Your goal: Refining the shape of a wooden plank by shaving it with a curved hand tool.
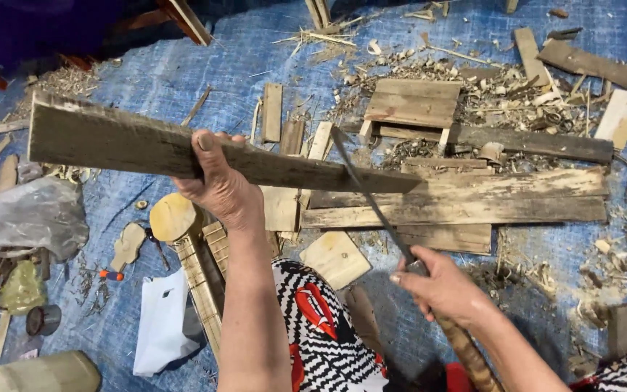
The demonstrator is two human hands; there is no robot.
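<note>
Patterned cloth [324,327], black-and-white zigzag with red patches, lies over the person's lap at the bottom edge, between the two forearms.

Left hand [220,185]: closed around a long weathered plank [183,152], thumb on top, fingers wrapped underneath. It holds the plank raised and roughly level above the floor, the plank's left end wide, its right end narrowing toward the blade.

Right hand [440,287]: closed on the handle of a long dark blade [368,192]. The blade runs up and left from the fist and meets the plank's narrow right end near its tip.

Below the plank: a pale wooden instrument-like piece [186,239] with a round head and a long ribbed neck. Beside it, a white plastic bag [161,323].

Ground cover: blue tarp [161,72], strewn with shavings [466,87] at upper right, grey boards [466,199] side by side in the middle, a small flat wooden platform [411,101] behind them, and a clear plastic bag [27,218] at far left.

Handling note, as a judgement: the cut is likely to go best with the blade angled away from the holding hand and shallow strokes along the grain. That hand sits well back from the edge; it should remain so. A firm grip should stop the plank twisting under the blade.
</note>
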